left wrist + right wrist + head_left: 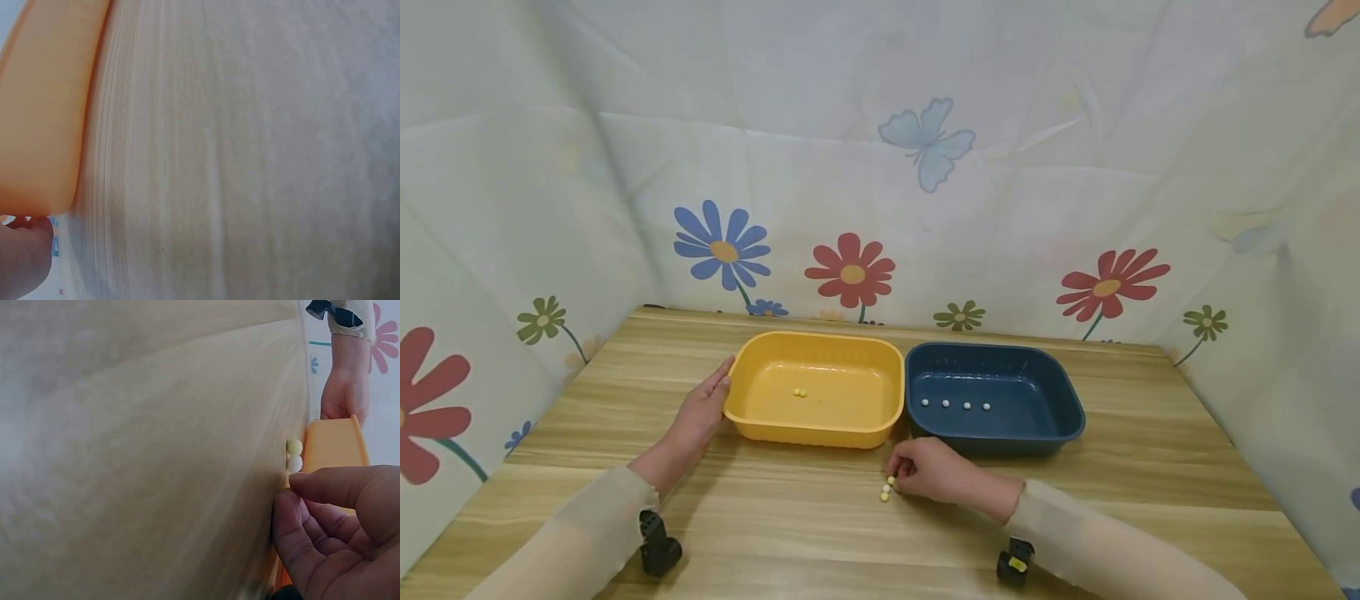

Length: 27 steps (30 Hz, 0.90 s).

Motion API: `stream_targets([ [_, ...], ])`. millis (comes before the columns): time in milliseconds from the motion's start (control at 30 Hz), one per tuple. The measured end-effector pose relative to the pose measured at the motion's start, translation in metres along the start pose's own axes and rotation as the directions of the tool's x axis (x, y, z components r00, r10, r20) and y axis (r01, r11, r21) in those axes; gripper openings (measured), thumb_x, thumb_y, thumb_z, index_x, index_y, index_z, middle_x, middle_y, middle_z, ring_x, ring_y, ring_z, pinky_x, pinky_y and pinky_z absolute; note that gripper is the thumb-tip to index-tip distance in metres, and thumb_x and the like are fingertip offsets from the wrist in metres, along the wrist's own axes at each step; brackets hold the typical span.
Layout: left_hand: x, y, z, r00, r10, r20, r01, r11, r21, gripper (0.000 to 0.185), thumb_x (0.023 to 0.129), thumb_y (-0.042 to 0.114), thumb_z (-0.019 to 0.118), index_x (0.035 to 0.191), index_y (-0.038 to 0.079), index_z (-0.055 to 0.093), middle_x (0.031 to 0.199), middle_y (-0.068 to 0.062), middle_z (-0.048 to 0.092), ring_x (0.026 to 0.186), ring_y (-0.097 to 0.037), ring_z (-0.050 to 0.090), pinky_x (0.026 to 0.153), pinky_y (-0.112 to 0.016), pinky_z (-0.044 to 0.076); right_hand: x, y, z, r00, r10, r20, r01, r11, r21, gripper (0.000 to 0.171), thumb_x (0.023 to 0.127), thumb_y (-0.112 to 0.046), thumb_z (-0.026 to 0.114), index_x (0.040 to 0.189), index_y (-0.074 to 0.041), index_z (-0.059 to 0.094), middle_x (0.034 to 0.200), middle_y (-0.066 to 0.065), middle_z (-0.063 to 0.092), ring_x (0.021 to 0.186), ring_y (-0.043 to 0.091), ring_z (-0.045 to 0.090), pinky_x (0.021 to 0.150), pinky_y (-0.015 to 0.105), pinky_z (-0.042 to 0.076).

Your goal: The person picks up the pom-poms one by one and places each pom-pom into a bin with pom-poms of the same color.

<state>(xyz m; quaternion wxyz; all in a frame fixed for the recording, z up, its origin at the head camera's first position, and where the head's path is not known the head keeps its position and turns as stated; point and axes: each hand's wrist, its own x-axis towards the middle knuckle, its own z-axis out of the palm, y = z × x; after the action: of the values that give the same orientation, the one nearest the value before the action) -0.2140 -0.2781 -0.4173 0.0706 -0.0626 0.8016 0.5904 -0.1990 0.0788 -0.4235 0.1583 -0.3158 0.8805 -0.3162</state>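
Yellow tray (846,400) across all views

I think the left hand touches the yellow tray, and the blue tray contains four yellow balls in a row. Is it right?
Not quite: the four balls are white, as the head view shows. They do lie in a row in the blue tray, and the left hand does touch the yellow tray.
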Motion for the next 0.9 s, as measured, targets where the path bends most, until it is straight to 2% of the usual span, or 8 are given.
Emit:
stream_targets([
  [233, 0.002, -0.003, -0.001, 1.0, 0.003, -0.002, -0.003, 1.0, -0.013, 0.055, 0.114, 0.026, 0.021, 0.165, 0.015, 0.004, 0.173, -0.011, -0.005, 0.161, -0.037, 0.003, 0.131, -0.053, 0.019, -0.004, -0.004, -0.005, 1.0, 0.002, -0.017, -0.001, 0.999, 0.035, 0.007, 0.084, 0.0, 0.074, 0.088, -0.006, 0.072, 0.075, -0.001, 0.065, 0.069, 0.0, 0.05, 0.062, 0.015, 0.044],
  [433, 0.003, -0.004, 0.0, 1.0, 0.0, -0.004, 0.0, 1.0, -0.017, 0.055, 0.114, 0.026, 0.021, 0.165, 0.015, 0.004, 0.173, -0.01, -0.004, 0.161, -0.036, 0.004, 0.131, -0.053, 0.02, -0.011, -0.016, -0.022, 1.0, -0.008, -0.002, 0.008, 1.0, 0.026, 0.005, 0.086, -0.003, 0.072, 0.09, -0.007, 0.073, 0.078, -0.001, 0.07, 0.07, -0.001, 0.053, 0.065, 0.015, 0.048],
  [667, 0.001, -0.003, 0.0, 1.0, 0.005, 0.0, -0.005, 1.0, -0.023, 0.055, 0.114, 0.027, 0.021, 0.165, 0.015, 0.003, 0.173, -0.011, -0.005, 0.161, -0.036, 0.003, 0.131, -0.053, 0.019, -0.005, -0.034, -0.052, 0.991, 0.06, 0.118, -0.073, 0.991, 0.111, 0.008, 0.091, -0.001, 0.068, 0.093, -0.007, 0.072, 0.08, 0.002, 0.069, 0.068, 0.009, 0.056, 0.062, 0.02, 0.052],
  [833, 0.002, -0.002, 0.0, 1.0, -0.004, -0.008, 0.004, 1.0, -0.015, 0.055, 0.114, 0.028, 0.021, 0.165, 0.016, 0.005, 0.173, -0.01, -0.003, 0.161, -0.036, 0.004, 0.131, -0.053, 0.02, 0.013, -0.045, -0.072, 0.978, 0.071, 0.196, -0.109, 0.976, 0.189, 0.006, 0.095, -0.006, 0.07, 0.1, -0.004, 0.07, 0.089, 0.016, 0.072, 0.072, 0.017, 0.064, 0.074, 0.033, 0.064],
  [900, 0.002, -0.002, 0.0, 1.0, -0.006, -0.01, 0.006, 1.0, -0.011, 0.055, 0.114, 0.027, 0.021, 0.165, 0.016, 0.005, 0.173, -0.01, -0.003, 0.161, -0.036, 0.004, 0.131, -0.053, 0.02, 0.022, -0.05, -0.082, 0.972, 0.073, 0.223, -0.121, 0.97, 0.209, 0.009, 0.096, -0.009, 0.07, 0.103, -0.003, 0.07, 0.093, 0.019, 0.073, 0.074, 0.018, 0.067, 0.078, 0.034, 0.066],
])
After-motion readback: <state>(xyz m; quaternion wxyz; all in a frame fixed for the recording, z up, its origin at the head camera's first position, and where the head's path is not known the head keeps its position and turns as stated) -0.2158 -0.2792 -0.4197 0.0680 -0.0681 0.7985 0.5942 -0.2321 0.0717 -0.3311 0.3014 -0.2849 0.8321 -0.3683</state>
